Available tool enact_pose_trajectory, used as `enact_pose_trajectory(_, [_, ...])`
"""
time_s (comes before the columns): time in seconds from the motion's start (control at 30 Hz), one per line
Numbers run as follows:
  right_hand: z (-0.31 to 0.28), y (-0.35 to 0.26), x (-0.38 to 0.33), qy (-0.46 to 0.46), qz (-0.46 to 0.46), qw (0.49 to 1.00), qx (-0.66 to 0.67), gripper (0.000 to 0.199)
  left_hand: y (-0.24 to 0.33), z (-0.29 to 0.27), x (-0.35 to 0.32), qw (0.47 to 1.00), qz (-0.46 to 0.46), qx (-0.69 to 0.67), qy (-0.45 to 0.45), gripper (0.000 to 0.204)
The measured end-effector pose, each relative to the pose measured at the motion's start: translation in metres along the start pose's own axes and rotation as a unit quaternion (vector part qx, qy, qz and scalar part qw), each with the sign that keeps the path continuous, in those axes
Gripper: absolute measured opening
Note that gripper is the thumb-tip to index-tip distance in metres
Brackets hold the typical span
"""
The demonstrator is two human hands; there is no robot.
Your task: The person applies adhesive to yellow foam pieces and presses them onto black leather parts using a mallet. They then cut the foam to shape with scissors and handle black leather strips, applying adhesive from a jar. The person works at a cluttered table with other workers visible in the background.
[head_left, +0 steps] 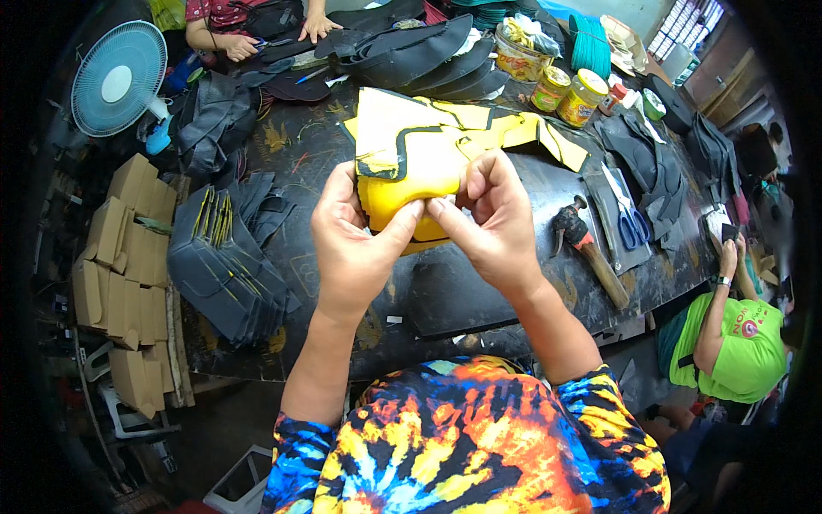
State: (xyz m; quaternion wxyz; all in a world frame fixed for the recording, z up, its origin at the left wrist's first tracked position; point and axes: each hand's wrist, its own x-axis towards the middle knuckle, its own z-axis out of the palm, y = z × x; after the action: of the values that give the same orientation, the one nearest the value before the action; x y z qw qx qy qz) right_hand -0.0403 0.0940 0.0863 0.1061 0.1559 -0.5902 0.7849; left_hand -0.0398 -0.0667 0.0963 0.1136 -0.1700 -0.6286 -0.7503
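Between my two hands is a yellow piece of sheet material with black edging (pixel 402 190), its near edge curled toward me. My left hand (pixel 353 244) grips its left side, the thumb pressing on the lower edge. Close beside that thumb, my right hand (pixel 492 214) pinches the same edge with its thumb and curled fingers. The thumbs nearly meet at the middle. More yellow, black-edged material (pixel 548 141) stretches behind to the right; I cannot tell whether it is joined to the held piece. A black flat sheet (pixel 454 300) lies below my hands.
On the dark table (pixel 368 343), a hammer (pixel 604 270) and blue-handled scissors (pixel 632 224) lie right. Black panels (pixel 227 270) are stacked left, near cardboard boxes (pixel 124 283) and a fan (pixel 117 81). Jars (pixel 582 96) stand behind. Another person's hands (pixel 318 27) work across; a green-shirted person (pixel 741 347) is right.
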Motion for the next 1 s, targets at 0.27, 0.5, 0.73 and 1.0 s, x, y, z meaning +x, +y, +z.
enact_pose_trajectory(0.27, [-0.018, 0.000, -0.004, 0.003, -0.073, 0.957, -0.279, 0.027, -0.018, 0.004, 0.006, 0.981, 0.044, 0.190, 0.008, 0.038])
enact_pose_trajectory(0.5, [-0.039, 0.003, -0.010, 0.017, 0.099, 0.992, -0.069, 0.060, -0.041, 0.007, 0.000, 0.977, -0.183, -0.063, -0.088, 0.039])
enact_pose_trajectory(0.73, [-0.060, 0.015, -0.026, -0.009, 0.087, 0.984, -0.155, 0.013, -0.063, 0.026, -0.010, 0.953, -0.256, -0.002, -0.161, 0.039])
enact_pose_trajectory(1.0, [-0.134, -0.001, -0.060, -0.016, 0.105, 0.959, -0.264, 0.034, -0.063, 0.047, -0.032, 0.968, -0.020, 0.157, -0.195, 0.064])
